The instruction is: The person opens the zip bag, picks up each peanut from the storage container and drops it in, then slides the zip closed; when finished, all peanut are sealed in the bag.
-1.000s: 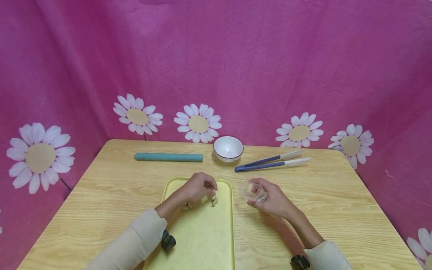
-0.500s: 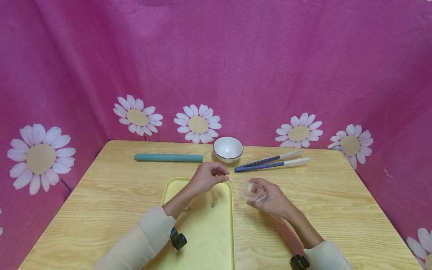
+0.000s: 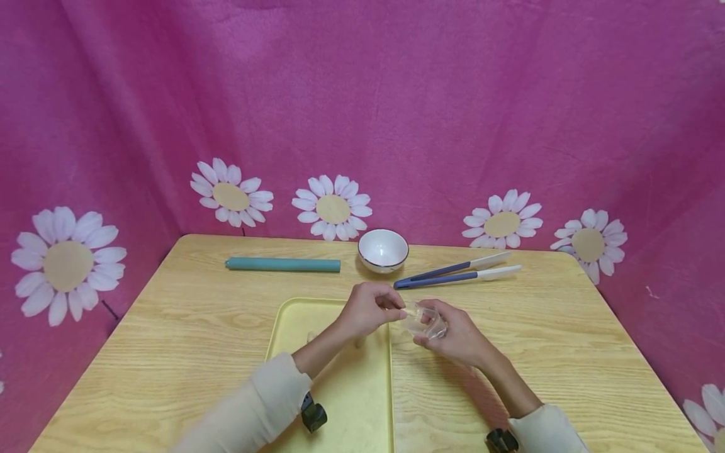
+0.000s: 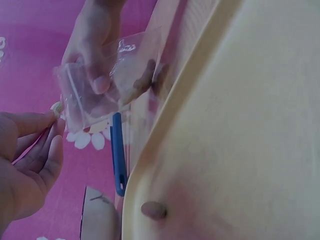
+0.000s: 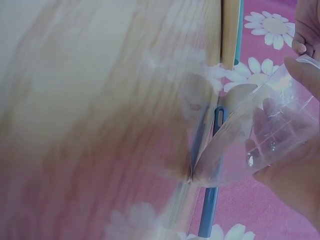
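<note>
no legible txt, labels or brands, no readable nos. or signs, left or right, near or far

Lower centre, a yellow rectangular tray (image 3: 357, 396) lies on the wooden tabletop (image 3: 566, 340). Behind it, mid-frame, left to right: a teal cylindrical stick (image 3: 283, 264), a round white bowl (image 3: 382, 251), blue-and-white tongs (image 3: 453, 277). Right of the tray, the right hand (image 3: 461, 333) holds a clear plastic container (image 3: 425, 325).
</note>
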{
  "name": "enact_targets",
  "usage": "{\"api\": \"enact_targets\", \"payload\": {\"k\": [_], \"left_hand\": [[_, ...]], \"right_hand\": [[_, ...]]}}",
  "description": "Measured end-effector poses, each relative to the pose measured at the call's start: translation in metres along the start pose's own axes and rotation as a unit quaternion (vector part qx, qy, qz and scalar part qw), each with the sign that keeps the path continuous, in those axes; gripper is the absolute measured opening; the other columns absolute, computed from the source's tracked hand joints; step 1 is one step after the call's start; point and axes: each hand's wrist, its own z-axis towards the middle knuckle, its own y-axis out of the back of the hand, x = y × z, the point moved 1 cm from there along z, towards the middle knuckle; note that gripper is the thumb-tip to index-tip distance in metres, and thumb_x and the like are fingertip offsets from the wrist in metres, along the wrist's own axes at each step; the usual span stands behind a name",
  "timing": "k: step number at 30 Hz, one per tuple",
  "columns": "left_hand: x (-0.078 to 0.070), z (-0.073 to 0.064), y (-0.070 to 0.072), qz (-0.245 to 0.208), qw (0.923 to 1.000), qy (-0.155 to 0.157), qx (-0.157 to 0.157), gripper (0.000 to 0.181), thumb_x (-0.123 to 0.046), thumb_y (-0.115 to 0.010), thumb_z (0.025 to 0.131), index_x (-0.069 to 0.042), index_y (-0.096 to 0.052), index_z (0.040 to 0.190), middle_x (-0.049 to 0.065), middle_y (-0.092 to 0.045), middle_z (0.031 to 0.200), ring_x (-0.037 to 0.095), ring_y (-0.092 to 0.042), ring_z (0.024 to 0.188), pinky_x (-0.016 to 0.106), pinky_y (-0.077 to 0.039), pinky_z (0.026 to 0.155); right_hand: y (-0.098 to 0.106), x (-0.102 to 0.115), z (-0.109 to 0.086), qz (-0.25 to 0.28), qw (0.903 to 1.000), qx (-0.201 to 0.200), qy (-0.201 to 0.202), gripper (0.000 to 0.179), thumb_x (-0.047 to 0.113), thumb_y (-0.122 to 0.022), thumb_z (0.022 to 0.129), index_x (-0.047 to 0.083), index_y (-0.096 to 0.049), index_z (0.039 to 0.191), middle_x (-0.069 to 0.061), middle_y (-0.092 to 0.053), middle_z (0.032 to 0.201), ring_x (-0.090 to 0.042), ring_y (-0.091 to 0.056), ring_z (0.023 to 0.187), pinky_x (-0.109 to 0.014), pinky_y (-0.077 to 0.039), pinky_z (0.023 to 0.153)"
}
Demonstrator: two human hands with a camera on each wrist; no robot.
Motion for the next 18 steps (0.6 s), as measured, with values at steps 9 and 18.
{"api": "enact_targets", "payload": {"k": [9,18], "left_hand": [[0.0,-0.003,-0.003,0.014,0.9998,-0.005,0.015,0.011,-0.007,-0.075,0.079,-0.006,-0.074,0.091,0.007,-0.073,0.087,0.005,-0.064,0.075,0.018,-0.052,0.068],[0.01,-0.004,0.02,0.062,0.9978,0.017,0.015,0.013,-0.01,-0.073,0.082,-0.005,-0.073,0.094,0.003,-0.072,0.089,0.009,-0.062,0.08,0.023,-0.051,0.074]], "right_hand": [[0.0,0.0,0.0,-0.008,1.0,0.0,-0.003,0.06,0.023,-0.08,0.074,0.012,-0.055,0.127,-0.004,-0.067,0.099,-0.015,-0.062,0.091,-0.029,-0.05,0.076],[-0.002,-0.002,0.001,-0.01,1.0,-0.001,0.001,0.059,0.02,-0.081,0.073,0.01,-0.057,0.125,-0.005,-0.067,0.096,-0.014,-0.061,0.088,-0.025,-0.049,0.072]]}}
